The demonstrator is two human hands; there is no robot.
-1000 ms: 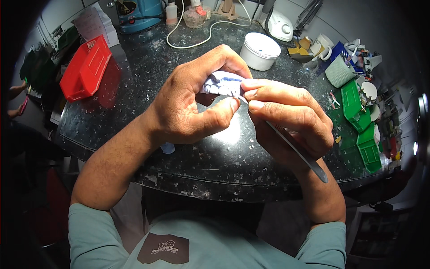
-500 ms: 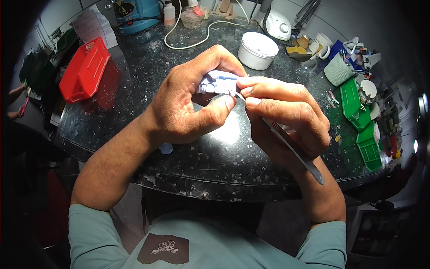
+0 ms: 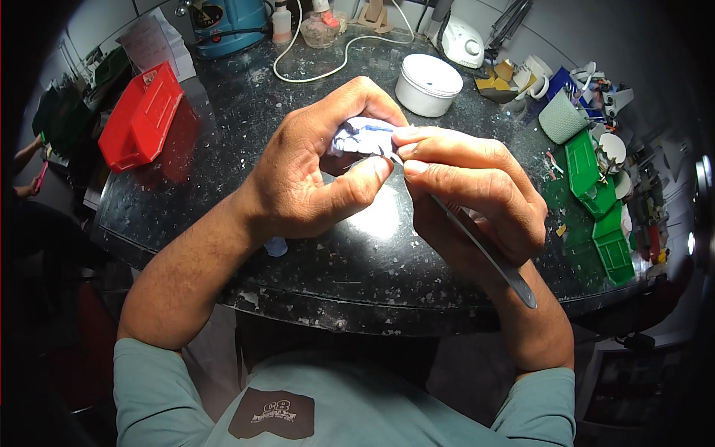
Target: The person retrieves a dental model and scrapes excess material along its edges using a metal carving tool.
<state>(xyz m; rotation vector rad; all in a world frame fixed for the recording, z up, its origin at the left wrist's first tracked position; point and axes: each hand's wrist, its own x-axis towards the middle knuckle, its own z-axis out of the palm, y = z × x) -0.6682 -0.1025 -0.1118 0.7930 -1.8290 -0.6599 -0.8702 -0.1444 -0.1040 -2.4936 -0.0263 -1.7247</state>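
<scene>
My left hand (image 3: 309, 167) is closed around a pale blue-white dental plaster cast (image 3: 361, 139), with its thumb below and fingers arched over the far side. In my right hand (image 3: 488, 186) is a scalpel (image 3: 488, 257) with a flat metal handle. The handle slants back under the palm towards my wrist. Near my left thumb, the scalpel's tip meets the cast's right edge; my right fingertips partly hide the contact. A small pale blue piece (image 3: 275, 246) lies on the dark worktop (image 3: 335, 272), partly hidden by my left wrist.
A lidded white tub (image 3: 430, 86) stands beyond my hands. At left is a red bin (image 3: 141, 119); green bins (image 3: 585, 175) and clutter line the right. A pale cable (image 3: 346, 56), blue machine (image 3: 227, 28) and white control unit (image 3: 458, 43) are at the back. Another person's hands (image 3: 30, 167) show far left.
My right hand and the scalpel have shifted very slightly left, and the handle's end has moved a little. My left hand and the cast stay almost in place.
</scene>
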